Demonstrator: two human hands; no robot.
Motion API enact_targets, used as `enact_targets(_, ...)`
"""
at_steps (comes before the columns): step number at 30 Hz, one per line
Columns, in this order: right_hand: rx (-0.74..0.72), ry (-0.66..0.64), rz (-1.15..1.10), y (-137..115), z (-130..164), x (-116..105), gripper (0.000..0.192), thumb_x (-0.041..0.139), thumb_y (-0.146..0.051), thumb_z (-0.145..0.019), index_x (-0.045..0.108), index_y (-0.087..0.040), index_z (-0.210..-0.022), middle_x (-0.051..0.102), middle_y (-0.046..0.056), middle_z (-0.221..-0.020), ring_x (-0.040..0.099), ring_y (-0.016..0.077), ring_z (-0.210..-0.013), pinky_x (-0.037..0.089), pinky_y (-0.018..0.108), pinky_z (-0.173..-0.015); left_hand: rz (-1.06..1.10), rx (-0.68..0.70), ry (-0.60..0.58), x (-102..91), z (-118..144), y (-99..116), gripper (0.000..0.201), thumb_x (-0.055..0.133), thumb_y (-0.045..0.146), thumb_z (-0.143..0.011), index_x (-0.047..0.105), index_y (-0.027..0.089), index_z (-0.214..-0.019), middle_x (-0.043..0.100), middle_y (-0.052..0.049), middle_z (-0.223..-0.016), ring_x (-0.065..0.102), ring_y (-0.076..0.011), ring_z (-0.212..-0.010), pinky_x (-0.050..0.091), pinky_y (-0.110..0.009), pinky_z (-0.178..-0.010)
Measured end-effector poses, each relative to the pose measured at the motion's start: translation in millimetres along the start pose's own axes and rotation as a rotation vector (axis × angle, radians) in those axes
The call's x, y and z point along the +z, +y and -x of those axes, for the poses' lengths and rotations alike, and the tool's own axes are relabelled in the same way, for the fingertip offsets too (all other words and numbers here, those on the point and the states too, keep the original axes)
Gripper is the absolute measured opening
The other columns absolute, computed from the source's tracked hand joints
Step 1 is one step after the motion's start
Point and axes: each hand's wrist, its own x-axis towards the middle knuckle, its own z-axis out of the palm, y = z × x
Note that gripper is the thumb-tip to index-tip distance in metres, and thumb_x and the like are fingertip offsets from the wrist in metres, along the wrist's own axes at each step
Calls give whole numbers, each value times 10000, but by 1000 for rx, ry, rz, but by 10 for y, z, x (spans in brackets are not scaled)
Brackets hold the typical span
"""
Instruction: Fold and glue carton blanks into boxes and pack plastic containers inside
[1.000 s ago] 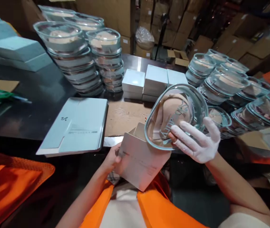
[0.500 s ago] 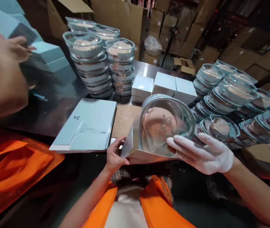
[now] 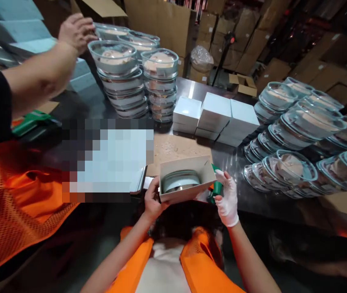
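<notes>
An open white carton [image 3: 187,194] sits at the table's front edge with a glass bowl [image 3: 181,180] lying inside it. My bare left hand [image 3: 152,199] grips the carton's left side. My right hand [image 3: 227,198], in a white glove, is at the carton's right corner, fingers curled by the flap; a green object [image 3: 216,185] lies just behind it. A brown cardboard sheet [image 3: 176,148] lies under and behind the carton.
Stacks of glass bowls stand at the back left [image 3: 121,81] and along the right [image 3: 298,126]. Closed white boxes [image 3: 216,116] sit mid-table. A co-worker's arm [image 3: 45,69] reaches toward the left stack. A blurred patch covers flat cartons at left.
The glass bowl held in my right hand has gone down into the carton. The carton now rests level. The co-worker's hand has moved right, toward the bowl stack.
</notes>
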Motion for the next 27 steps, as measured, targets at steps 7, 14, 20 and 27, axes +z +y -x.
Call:
enact_targets(7,-147,-145,-265,-211,-232,467,711,772,-843,-746,732,-274,-1170,519,126,-1607,548,372,-1466,456,556,-1220,-23,502,-219,-146,-123,282,522,633,738,-921,727,265,-1121,728,-117,-1195,737,-285,-1084,607,-443,-931)
enact_targets(14,129,182,-279,-518,-194,777,534,786,-436,-872,601,-272,-1345,648,106,-1443,668,253,-1259,506,449,-1163,35,289,79,-18,-56,271,620,758,678,-856,567,297,-1306,681,-46,-1095,691,-201,-881,584,-349,-822)
enact_targets(20,231,7,-185,-439,-210,470,571,648,-554,-957,555,-255,-1435,657,117,-1448,666,247,-1297,521,399,-1145,-196,393,-9,-197,-81,123,637,688,845,-815,771,214,-841,670,-90,-1065,685,-292,-1125,567,-402,-967)
enact_targets(27,726,3,859,-67,-172,-151,522,656,-632,-897,756,-170,-1118,765,192,-1178,737,363,-1099,543,464,-965,-170,511,-175,-273,-197,136,591,798,783,-764,816,231,-972,668,-89,-1155,674,-248,-1086,561,-364,-959)
